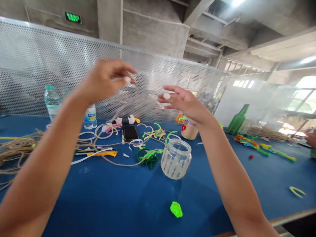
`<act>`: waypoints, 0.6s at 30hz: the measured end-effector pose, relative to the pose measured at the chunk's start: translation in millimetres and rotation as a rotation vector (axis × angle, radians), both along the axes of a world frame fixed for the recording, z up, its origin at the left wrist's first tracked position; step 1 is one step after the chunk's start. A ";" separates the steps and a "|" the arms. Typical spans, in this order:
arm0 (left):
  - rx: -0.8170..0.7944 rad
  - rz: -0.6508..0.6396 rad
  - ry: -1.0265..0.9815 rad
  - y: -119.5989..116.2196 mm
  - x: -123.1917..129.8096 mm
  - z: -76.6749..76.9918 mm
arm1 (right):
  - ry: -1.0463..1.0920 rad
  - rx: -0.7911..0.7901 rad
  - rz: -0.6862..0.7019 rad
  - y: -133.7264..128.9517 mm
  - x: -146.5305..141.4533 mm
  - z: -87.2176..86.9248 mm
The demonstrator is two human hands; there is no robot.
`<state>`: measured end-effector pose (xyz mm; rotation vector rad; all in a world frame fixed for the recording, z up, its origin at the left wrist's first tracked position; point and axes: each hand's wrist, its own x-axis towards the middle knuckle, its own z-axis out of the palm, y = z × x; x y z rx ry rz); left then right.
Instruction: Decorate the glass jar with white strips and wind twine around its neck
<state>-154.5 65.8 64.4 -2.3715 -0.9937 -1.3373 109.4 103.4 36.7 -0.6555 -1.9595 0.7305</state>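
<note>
Both hands are raised above the blue table, apart from each other. My left hand (pixel 111 77) has its fingers bent, with a small white piece (pixel 127 79) at the thumb tip. My right hand (pixel 181 100) has its fingers spread, and a white lump (pixel 167 96) rests against them. Below my right hand stands an open glass jar (pixel 176 159), upright. A bright green fuzzy ball (pixel 176 209) lies on the table in front of the jar.
Behind the jar are a twine-wrapped pot (pixel 189 131), a phone (pixel 130 133) and green pipe cleaners (pixel 147 157). A yellow cutter (pixel 101 152) and twine (pixel 17 149) lie left. A green bottle (pixel 238 120) stands right; a person's hand (pixel 311 140) shows at the edge.
</note>
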 end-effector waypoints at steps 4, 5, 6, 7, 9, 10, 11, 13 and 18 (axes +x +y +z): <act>0.048 -0.078 0.186 19.5 62.8 -22.1 | -0.078 0.014 0.075 -9.3 -13.9 -2.9; 0.048 -0.074 0.212 21.5 70.4 -25.4 | -0.079 0.011 0.047 -6.2 -13.4 -3.9; 0.039 -0.053 0.237 22.7 74.1 -27.3 | -0.078 0.007 0.009 -2.0 -11.9 -4.5; 0.020 -0.015 0.271 23.4 74.6 -28.0 | -0.079 0.005 -0.035 2.6 -9.5 -4.5; -0.050 0.101 0.355 24.8 67.7 -26.3 | -0.096 0.024 -0.133 12.3 -2.5 -3.1; -0.097 0.185 0.385 26.0 61.5 -24.6 | -0.100 0.052 -0.188 17.5 2.2 -2.1; -0.144 0.284 0.397 27.5 53.8 -22.5 | -0.092 0.088 -0.243 23.3 7.9 -1.3; -0.226 0.486 0.354 31.1 34.7 -18.5 | -0.023 0.155 -0.370 37.7 22.2 -1.6; -0.252 0.727 0.119 37.8 -27.6 -13.6 | 0.097 0.166 -0.690 83.2 59.7 -19.4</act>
